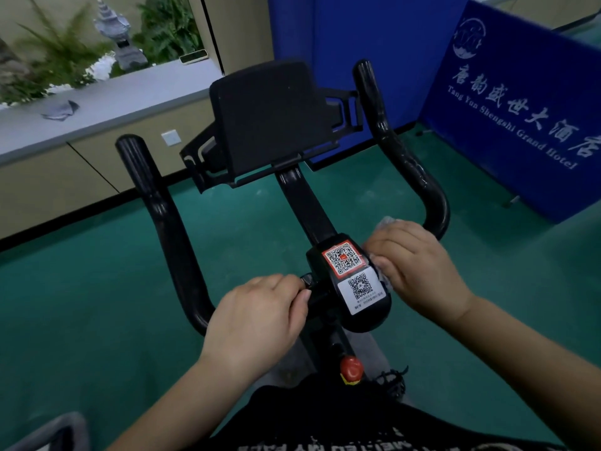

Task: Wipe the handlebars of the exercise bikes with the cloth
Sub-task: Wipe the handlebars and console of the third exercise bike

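Head view showed the right hand (419, 265) clutching a crumpled white cloth (385, 222) against the black curved handlebar (403, 157), while the left hand (257, 317) gripped the bar's left side.

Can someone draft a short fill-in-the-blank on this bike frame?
1. The cloth is under the ____ hand.
2. The left hand grips the handlebar beside the black box bearing two ____ stickers.
3. The knob low on the bike's stem is ____ in colour.
4. A second, grey cloth lies on the ____ at upper left.

Missing words: right; QR code; red; counter
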Motion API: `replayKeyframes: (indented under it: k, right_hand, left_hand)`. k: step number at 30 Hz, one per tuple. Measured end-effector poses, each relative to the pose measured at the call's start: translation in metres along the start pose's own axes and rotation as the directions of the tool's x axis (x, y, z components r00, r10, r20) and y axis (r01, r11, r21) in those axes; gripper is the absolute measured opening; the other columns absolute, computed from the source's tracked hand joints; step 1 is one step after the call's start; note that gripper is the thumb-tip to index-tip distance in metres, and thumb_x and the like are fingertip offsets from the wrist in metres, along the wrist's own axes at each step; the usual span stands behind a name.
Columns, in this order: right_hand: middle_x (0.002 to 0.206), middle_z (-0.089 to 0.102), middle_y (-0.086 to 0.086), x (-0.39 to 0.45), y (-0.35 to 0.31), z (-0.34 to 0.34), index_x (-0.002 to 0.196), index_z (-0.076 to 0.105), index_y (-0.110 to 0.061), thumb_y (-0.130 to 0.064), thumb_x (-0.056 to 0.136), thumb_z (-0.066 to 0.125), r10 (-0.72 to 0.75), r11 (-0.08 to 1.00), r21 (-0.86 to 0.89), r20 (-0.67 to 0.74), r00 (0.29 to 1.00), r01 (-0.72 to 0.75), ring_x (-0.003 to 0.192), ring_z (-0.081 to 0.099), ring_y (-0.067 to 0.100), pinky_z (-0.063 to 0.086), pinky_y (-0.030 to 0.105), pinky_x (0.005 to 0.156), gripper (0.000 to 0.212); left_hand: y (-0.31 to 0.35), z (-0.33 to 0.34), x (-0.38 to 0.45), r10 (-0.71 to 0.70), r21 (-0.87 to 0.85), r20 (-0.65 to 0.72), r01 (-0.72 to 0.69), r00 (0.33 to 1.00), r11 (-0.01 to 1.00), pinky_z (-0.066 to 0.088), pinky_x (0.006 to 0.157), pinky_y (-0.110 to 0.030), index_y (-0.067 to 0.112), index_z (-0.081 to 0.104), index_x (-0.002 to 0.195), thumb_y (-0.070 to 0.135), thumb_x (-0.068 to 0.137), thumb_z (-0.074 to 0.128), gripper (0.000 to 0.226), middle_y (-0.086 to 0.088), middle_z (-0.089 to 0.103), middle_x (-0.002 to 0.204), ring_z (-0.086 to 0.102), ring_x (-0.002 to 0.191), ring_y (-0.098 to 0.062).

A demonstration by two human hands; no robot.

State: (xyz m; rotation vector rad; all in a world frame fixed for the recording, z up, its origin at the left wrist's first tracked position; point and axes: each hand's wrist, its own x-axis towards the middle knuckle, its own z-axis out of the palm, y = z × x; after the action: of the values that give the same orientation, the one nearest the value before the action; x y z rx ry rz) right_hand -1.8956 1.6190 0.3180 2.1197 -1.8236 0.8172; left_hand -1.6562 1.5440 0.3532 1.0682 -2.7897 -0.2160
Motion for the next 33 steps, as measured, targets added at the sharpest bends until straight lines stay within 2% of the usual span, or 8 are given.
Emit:
replayKeyframes:
  k: [4, 10, 14, 17, 19, 22, 28, 33]
  right_hand:
    - [0.095, 0.069, 0.004, 0.0, 0.035, -0.014, 0.092, 0.072, -0.006, -0.039, 0.101, 0.032, -0.084, 0.996, 0.024, 0.083, 0.993, 0.082, 0.092, 0.062, 0.024, 0.041, 0.028, 0.098, 0.052]
    - [0.089, 0.068, 0.012, 0.013, 0.066, -0.035, 0.087, 0.07, -0.003, -0.032, 0.098, 0.043, 0.24, 0.971, -0.009, -0.031, 0.97, -0.24, 0.094, 0.054, 0.025, 0.036, 0.023, 0.088, 0.042]
    - [0.091, 0.063, 0.005, 0.035, 0.056, -0.055, 0.093, 0.067, -0.007, -0.026, 0.099, 0.04, 0.632, 0.77, 0.103, -0.263, 0.729, -0.63, 0.089, 0.055, 0.023, 0.035, 0.024, 0.074, 0.034]
    - [0.077, 0.057, 0.01, 0.028, 0.055, -0.052, 0.074, 0.055, -0.013, -0.027, 0.099, 0.035, 0.761, 0.648, 0.188, -0.188, 0.621, -0.738, 0.072, 0.053, 0.026, 0.034, 0.027, 0.058, 0.035]
    - [0.104, 0.057, 0.017, 0.014, 0.047, -0.032, 0.098, 0.059, -0.025, -0.033, 0.097, 0.038, 0.804, 0.589, 0.141, -0.001, 0.595, -0.796, 0.09, 0.059, 0.032, 0.052, 0.032, 0.07, 0.023]
    - [0.142, 0.03, 0.013, 0.013, 0.036, -0.019, 0.146, 0.025, -0.013, -0.031, 0.099, 0.041, 0.838, 0.537, -0.005, 0.113, 0.534, -0.843, 0.126, 0.035, 0.034, 0.044, 0.051, 0.098, 0.053]
    - [0.119, 0.049, 0.024, 0.084, 0.085, -0.017, 0.122, 0.045, -0.003, -0.028, 0.098, 0.044, 0.748, 0.652, -0.125, 0.263, 0.609, -0.748, 0.101, 0.05, 0.036, 0.037, 0.035, 0.077, 0.035]
    - [0.141, 0.038, 0.02, 0.1, 0.089, -0.018, 0.146, 0.028, -0.011, -0.036, 0.098, 0.044, 0.695, 0.702, -0.105, 0.317, 0.645, -0.705, 0.12, 0.047, 0.035, 0.034, 0.03, 0.085, 0.057]
  left_hand:
    - [0.0, 0.0, 0.001, 0.018, 0.009, -0.01, -0.018, 1.0, 1.0, 0.045, 0.049, -0.029, 0.028, 0.061, 0.081, 0.044, 0.09, 0.032, 0.035, 0.009, 0.062, 0.068, 0.06, 0.063, -0.015]
    - [-0.002, 0.001, 0.0, 0.013, -0.011, -0.02, -0.014, 1.0, 1.0, 0.047, 0.049, -0.03, 0.028, 0.06, 0.08, 0.045, 0.09, 0.031, 0.035, 0.01, 0.062, 0.069, 0.06, 0.063, -0.015]
    - [-0.002, 0.0, 0.0, 0.006, -0.023, -0.026, -0.007, 1.0, 1.0, 0.047, 0.048, -0.031, 0.027, 0.06, 0.079, 0.045, 0.09, 0.032, 0.035, 0.009, 0.061, 0.067, 0.06, 0.062, -0.016]
    - [-0.002, 0.001, 0.0, 0.017, -0.014, -0.039, -0.017, 0.999, 1.0, 0.045, 0.047, -0.031, 0.026, 0.06, 0.077, 0.044, 0.09, 0.033, 0.035, 0.008, 0.06, 0.066, 0.059, 0.06, -0.017]
    - [-0.002, 0.001, 0.0, 0.02, -0.011, -0.038, -0.02, 0.999, 1.0, 0.044, 0.047, -0.03, 0.026, 0.059, 0.077, 0.044, 0.09, 0.033, 0.034, 0.008, 0.059, 0.065, 0.059, 0.06, -0.017]
    - [0.0, 0.001, 0.001, 0.018, 0.008, -0.04, -0.017, 0.999, 1.0, 0.041, 0.047, -0.03, 0.026, 0.058, 0.075, 0.043, 0.089, 0.034, 0.032, 0.008, 0.058, 0.064, 0.058, 0.059, -0.018]
    - [0.002, 0.0, 0.002, 0.027, 0.023, -0.048, -0.026, 0.998, 0.999, 0.039, 0.046, -0.029, 0.025, 0.055, 0.072, 0.042, 0.087, 0.037, 0.029, 0.007, 0.056, 0.061, 0.057, 0.056, -0.018]
    - [-0.001, 0.0, 0.001, 0.011, 0.014, -0.038, -0.01, 0.999, 1.0, 0.039, 0.045, -0.029, 0.026, 0.055, 0.071, 0.044, 0.087, 0.035, 0.031, 0.008, 0.055, 0.06, 0.056, 0.056, -0.018]
